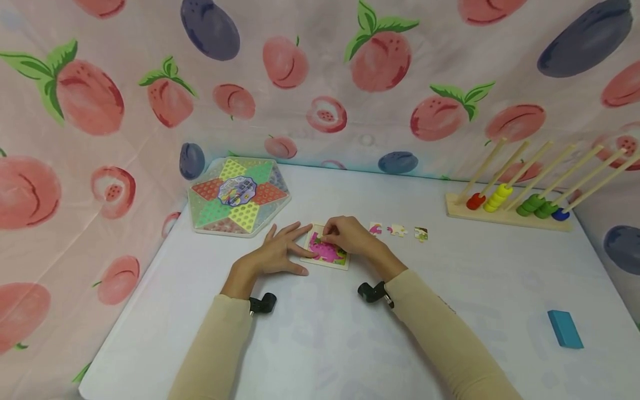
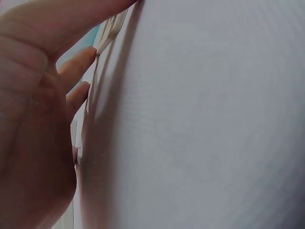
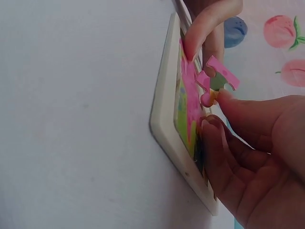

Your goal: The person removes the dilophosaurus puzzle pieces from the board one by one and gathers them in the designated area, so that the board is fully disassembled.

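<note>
A small jigsaw puzzle (image 1: pixel 329 254) with a pink picture lies in a pale frame on the table. My right hand (image 1: pixel 350 236) is over its upper part and pinches a pink and green puzzle piece (image 3: pixel 215 86) between thumb and fingertip. In the right wrist view this piece stands tilted, just above the picture. My left hand (image 1: pixel 275 253) is spread at the puzzle's left side, with a fingertip on the picture. The left wrist view shows mostly bare tabletop and that hand's straight fingers (image 2: pixel 78 67).
Loose puzzle pieces (image 1: pixel 398 230) lie in a row right of the puzzle. At the back left is a hexagonal star-patterned game board (image 1: pixel 265 214). A wooden peg stand (image 1: pixel 500 217) with coloured beads stands back right; a blue block (image 1: pixel 565 329) lies front right. Fruit-print cloth hangs behind.
</note>
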A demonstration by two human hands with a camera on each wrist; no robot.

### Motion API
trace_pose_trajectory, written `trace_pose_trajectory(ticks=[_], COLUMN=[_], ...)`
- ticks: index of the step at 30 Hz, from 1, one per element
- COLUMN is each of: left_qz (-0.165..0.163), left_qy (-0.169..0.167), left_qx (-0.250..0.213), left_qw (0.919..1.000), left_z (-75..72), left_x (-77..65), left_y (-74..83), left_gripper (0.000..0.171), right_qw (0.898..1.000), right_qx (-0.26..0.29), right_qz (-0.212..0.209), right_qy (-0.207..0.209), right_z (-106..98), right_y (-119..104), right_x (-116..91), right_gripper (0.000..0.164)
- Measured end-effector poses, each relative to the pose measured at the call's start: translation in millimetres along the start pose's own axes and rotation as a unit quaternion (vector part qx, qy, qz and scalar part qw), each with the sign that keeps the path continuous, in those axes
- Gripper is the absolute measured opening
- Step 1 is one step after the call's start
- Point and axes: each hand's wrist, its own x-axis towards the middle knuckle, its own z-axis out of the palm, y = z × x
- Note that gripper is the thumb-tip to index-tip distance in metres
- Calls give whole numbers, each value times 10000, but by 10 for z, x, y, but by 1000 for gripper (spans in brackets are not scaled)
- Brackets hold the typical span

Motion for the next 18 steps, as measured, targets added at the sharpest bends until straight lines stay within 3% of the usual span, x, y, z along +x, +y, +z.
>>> trace_pose_trajectory(ticks=[11,18], left_qz=[17,1], left_qy=[29,37], left_qx=[-38,-95], left_qw=[10000,9999], left_z=[-2,-4], left_x=[5,-7], left_y=[9,19], left_gripper=[50,51], right_qw=[9970,9888], right_qx=[712,1453], right_qz=[172,325], right_qy=[-250,-45], right_z=[-113,-279], right_y=[41,38], right_x=[-40,-140], right_gripper=[17,16])
